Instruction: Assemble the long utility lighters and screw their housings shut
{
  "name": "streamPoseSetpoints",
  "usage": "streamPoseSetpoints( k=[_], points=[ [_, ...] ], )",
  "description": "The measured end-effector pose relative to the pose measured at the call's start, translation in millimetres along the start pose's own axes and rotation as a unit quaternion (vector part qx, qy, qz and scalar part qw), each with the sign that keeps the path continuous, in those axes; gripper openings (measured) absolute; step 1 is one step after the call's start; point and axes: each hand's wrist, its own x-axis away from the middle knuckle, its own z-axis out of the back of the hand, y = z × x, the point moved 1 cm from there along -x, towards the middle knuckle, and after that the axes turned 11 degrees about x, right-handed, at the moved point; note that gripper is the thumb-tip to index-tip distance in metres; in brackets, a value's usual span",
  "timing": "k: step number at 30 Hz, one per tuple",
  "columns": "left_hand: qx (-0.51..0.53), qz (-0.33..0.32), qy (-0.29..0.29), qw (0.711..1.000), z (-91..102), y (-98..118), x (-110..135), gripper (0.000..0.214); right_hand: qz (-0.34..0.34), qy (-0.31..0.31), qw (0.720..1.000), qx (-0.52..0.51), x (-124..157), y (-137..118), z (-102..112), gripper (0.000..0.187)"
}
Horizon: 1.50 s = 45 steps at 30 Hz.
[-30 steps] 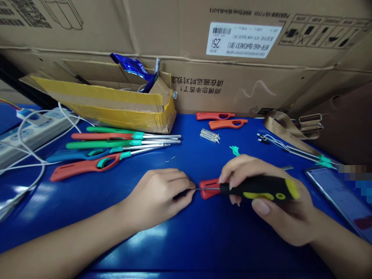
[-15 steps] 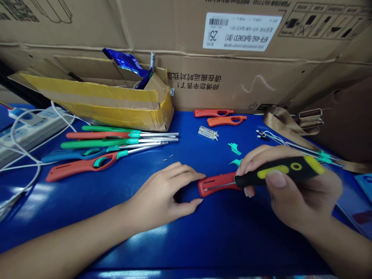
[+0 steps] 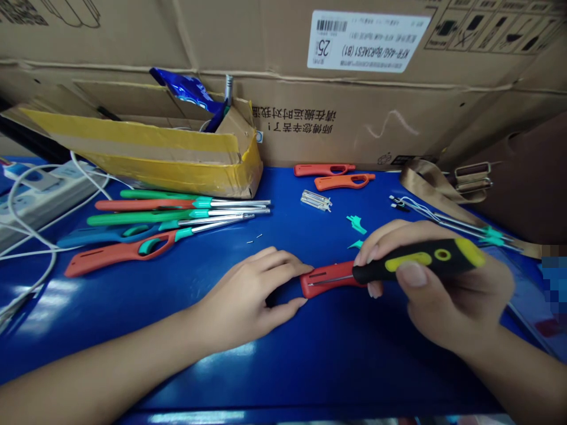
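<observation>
A red lighter handle [image 3: 325,284] lies on the blue table, its right part hidden behind my right fingers. My left hand [image 3: 257,289] pinches the handle's left end between thumb and fingertips. Wrapped in my right hand [image 3: 443,283] is a screwdriver [image 3: 447,258] with a black and yellow grip. Its thin shaft slants left over the handle, and the tip rests near the handle's left end. Just behind my right fingers are small teal plastic pieces [image 3: 355,224]. Two tiny screws [image 3: 254,238] sit beyond my left hand.
Several assembled lighters [image 3: 119,254] with metal tubes lie at left, before a taped cardboard box [image 3: 177,159]. A power strip [image 3: 35,195] with white cables is at far left. Farther back are red and orange casings [image 3: 341,182] and clear cartridges [image 3: 315,200]. Metal rods [image 3: 469,229] lie right.
The view has shifted slightly. Both hands keep their holds, and the screwdriver tip stays near the same end of the red handle.
</observation>
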Motion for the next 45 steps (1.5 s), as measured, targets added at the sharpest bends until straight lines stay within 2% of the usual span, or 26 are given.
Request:
streamPoseSetpoints(
  k=[7,24,26,32,37,41,45],
  points=[
    [0.005,-0.004,0.001,1.000,-1.3,-0.7,-1.1,0.036,-0.002,-0.011,1.000,-0.001,-0.6,-1.2,-2.5,0.020],
    [0.003,-0.003,0.012,1.000,-5.4,-1.0,-4.1,0.034,0.002,-0.039,0.999,0.003,-3.2,-3.3,-2.7,0.016],
    [0.002,-0.007,0.012,1.000,-5.4,-0.6,-4.0,0.034,-0.012,-0.038,0.999,0.001,-1.9,-3.3,-3.1,0.021],
    [-0.004,-0.007,0.013,1.000,-5.7,0.8,-3.8,0.033,-0.026,-0.025,0.999,-0.028,-1.6,-3.4,-8.8,0.056],
    [-0.007,-0.005,0.013,1.000,-7.0,1.2,-4.6,0.033,-0.043,-0.029,0.998,-0.046,-2.3,-1.3,-8.7,0.060],
    [-0.005,-0.006,0.012,1.000,-7.6,0.3,-4.3,0.032,-0.025,-0.053,0.997,-0.048,-1.6,-2.1,-7.0,0.064],
    [-0.005,-0.009,0.016,1.000,-7.8,-0.2,-3.4,0.032,0.023,-0.015,1.000,0.013,-6.1,-7.2,-9.1,0.077]
  ],
)
